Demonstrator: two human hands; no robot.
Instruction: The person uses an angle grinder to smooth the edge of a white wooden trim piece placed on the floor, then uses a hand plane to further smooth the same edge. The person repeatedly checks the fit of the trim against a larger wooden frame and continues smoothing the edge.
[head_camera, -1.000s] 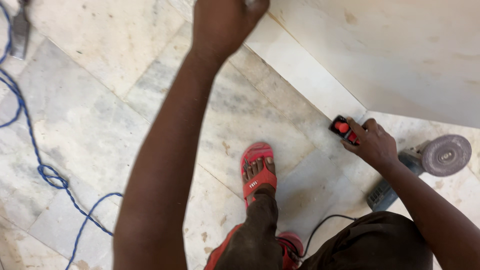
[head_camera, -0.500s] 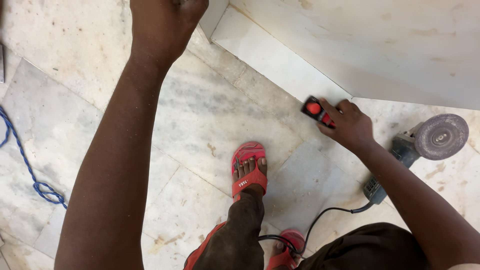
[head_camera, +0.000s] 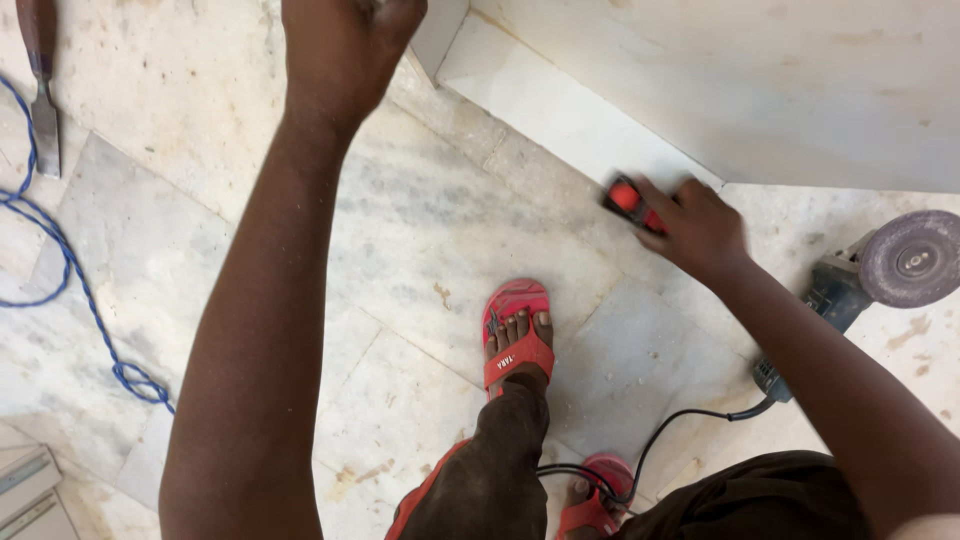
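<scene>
The right hand (head_camera: 700, 228) with its red tool (head_camera: 632, 200) has slid left along the white strip (head_camera: 560, 110), away from the grinder (head_camera: 880, 275). The left hand (head_camera: 345, 45) now sits nearer the strip's end. A chisel (head_camera: 42, 85) has come into view top left.

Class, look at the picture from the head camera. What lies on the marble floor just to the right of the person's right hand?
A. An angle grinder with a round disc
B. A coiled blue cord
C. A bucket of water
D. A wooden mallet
A: beside the right hand, which holds a small red and black object, an angle grinder with a grey round disc lies on the floor.
</scene>
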